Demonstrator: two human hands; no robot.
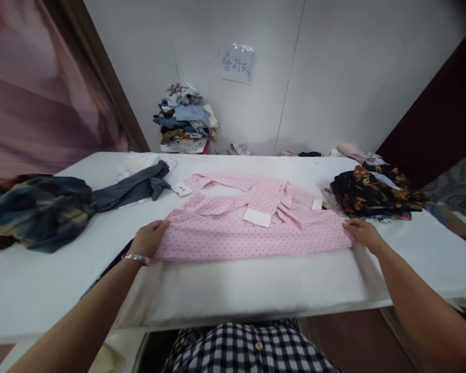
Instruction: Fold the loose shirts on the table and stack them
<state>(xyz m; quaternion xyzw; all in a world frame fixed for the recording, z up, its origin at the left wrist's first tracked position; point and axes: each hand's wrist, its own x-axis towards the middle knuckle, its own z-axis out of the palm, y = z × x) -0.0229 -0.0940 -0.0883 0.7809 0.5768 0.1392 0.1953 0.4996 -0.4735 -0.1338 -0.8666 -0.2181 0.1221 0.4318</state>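
Note:
A pink shirt with small dark dots (pixel 225 241) lies spread across the white table, its near edge drawn fairly straight. At its left end my left hand (pixel 149 239), with a silver bracelet at the wrist, has its fingers closed on the fabric. The opposite end is pinched by my right hand (pixel 363 234). Crumpled sleeves and folds gather toward the shirt's far side. On top of it rests a white card (pixel 257 217), and another white tag (pixel 182 189) shows at the far left of the shirt.
Left of the shirt lie a dark grey garment (pixel 134 189) and a crumpled plaid garment (pixel 42 212). Dark floral clothes (pixel 373 191) are piled on the right. A tall clothes stack (pixel 186 119) stands by the wall beneath a paper sign (pixel 237 65). The table's front edge (pixel 256 315) is near my body.

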